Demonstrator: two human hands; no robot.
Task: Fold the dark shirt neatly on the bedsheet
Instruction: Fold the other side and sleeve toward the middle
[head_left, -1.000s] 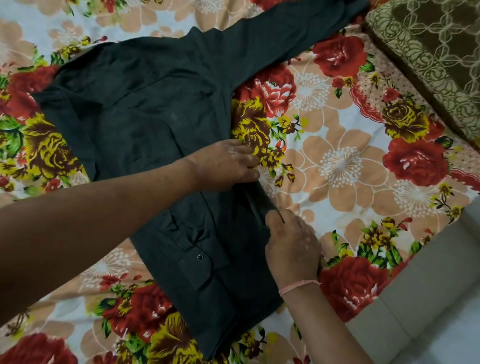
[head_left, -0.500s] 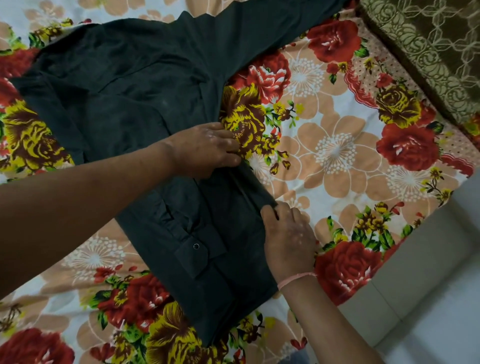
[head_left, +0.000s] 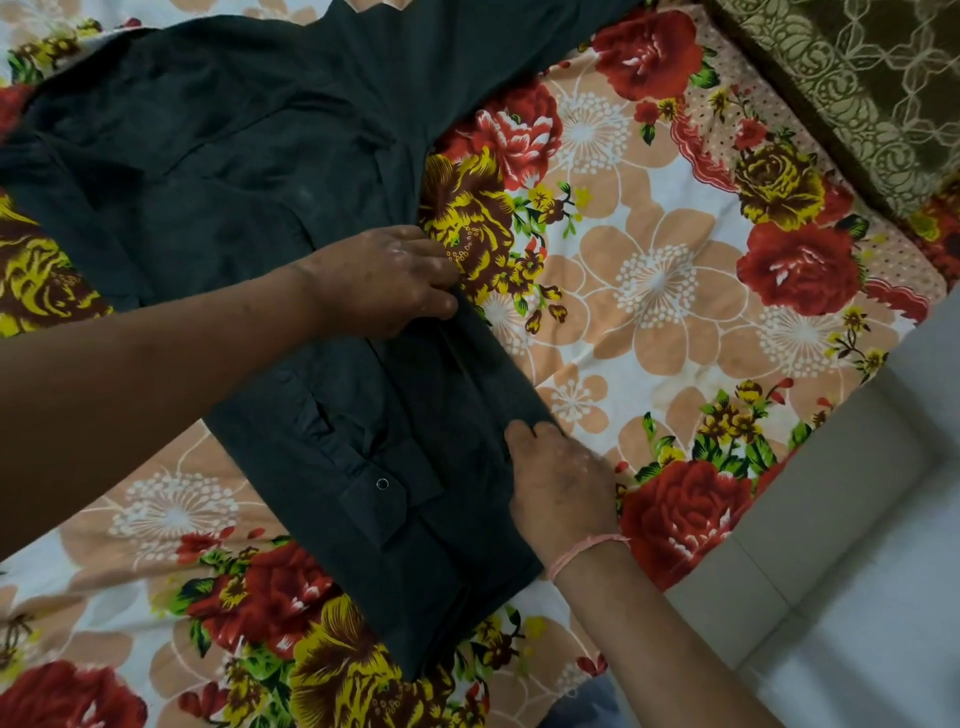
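The left hand (head_left: 384, 283) lies at the centre of the frame with its fingers drawn together over the right-hand edge of the dark shirt (head_left: 249, 171); they appear to pinch that edge, though whether cloth is actually caught between them cannot be told. Below it, at lower centre, the right hand (head_left: 561, 483) rests fingers-down on the same edge, its fingertips curled onto the fabric and a thin pink thread around the wrist; it looks more like pressing than gripping, and again the hold itself is hidden. Between the 2 hands the edge runs as a straight, doubled band, so this side seems to have been turned in and is being squared up. The lower part of the shirt, toward the bottom centre, is already a narrow, layered panel with a buttoned cuff (head_left: 382, 486) lying across it, which suggests 1 sleeve is folded in. The upper part is far less finished: it spreads wide and rumpled across the upper left, and 1 sleeve (head_left: 493, 47) stretches out toward the top of the frame. The whole garment lies flat on the floral bedsheet (head_left: 660, 291). By this reading the fold is perhaps halfway, with that sleeve, the top and the final crosswise folds left.
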